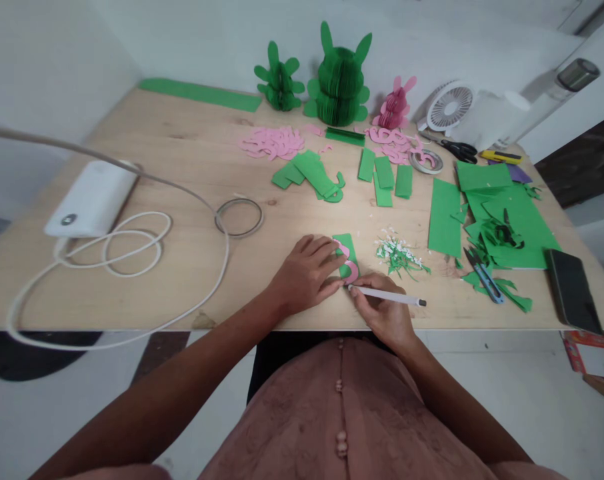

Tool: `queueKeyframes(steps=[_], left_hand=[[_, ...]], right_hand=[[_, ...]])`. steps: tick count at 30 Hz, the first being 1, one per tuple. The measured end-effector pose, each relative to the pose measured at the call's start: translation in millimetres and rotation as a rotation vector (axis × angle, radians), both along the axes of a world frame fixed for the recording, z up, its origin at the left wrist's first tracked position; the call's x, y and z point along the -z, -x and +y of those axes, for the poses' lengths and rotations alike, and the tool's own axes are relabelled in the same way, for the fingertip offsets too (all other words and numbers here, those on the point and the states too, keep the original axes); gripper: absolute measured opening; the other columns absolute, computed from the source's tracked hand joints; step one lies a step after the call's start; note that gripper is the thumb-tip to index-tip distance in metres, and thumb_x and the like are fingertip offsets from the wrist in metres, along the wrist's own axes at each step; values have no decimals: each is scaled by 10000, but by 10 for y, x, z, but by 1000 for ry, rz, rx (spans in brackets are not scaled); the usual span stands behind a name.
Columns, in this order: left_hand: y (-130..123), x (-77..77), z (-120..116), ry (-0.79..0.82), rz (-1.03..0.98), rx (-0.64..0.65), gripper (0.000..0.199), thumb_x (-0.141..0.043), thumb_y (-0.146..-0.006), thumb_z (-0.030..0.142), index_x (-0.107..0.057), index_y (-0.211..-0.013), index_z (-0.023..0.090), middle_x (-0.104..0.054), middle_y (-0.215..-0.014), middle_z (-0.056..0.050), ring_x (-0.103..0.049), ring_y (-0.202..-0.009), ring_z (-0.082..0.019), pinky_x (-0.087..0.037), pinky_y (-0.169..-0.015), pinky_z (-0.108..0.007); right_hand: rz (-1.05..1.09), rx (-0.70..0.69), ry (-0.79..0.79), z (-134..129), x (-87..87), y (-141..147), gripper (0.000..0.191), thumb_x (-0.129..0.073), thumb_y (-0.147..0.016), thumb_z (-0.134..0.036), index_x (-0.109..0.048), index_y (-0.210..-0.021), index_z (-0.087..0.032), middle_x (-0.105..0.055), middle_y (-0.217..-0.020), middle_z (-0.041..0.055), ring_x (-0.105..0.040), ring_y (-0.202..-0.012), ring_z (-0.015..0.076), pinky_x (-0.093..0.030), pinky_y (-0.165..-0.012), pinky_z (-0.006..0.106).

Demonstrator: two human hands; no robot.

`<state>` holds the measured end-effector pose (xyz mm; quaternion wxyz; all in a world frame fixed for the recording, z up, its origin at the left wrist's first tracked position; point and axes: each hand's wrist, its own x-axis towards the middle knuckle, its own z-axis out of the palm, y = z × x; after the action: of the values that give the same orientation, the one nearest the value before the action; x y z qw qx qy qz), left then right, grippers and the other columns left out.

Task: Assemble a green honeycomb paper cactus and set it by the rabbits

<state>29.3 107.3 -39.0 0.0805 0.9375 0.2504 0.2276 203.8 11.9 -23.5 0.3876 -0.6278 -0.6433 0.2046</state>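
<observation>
Near the table's front edge lies a small green paper rectangle (348, 241) with a curved pink paper cutout (351, 271) on top of it. My left hand (305, 273) rests flat with its fingers stretched over the left side of both, pressing them to the wood. In my right hand (385, 313) is a white pen (387, 295), pinched close to its tip. That tip meets the lower edge of the pink cutout, and the pen's dark end points right. A pile of green and white paper scraps (399, 255) lies just beyond my right hand.
Green honeycomb paper figures (343, 87), a pink one (396, 105) and a white fan (449, 107) stand along the back. Blue snips (485, 277), green sheets (527, 227) and a phone (575, 290) lie right. A white power bank (92, 199) with a looping cable is left.
</observation>
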Motion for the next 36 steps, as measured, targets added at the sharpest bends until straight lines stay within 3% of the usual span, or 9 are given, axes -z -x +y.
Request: queueKeyframes(steps=[36], left_hand=[[2, -9, 2, 18, 1, 6, 339, -514, -887, 353, -614, -1165, 188, -611, -1229, -122, -502, -1210, -286, -357, -1043, -497]], right_hand=[[-62, 5, -66, 0, -5, 11, 102, -568, -842, -235, -650, -785, -221, -703, -761, 47, -651, -723, 194, -519, -704, 342]])
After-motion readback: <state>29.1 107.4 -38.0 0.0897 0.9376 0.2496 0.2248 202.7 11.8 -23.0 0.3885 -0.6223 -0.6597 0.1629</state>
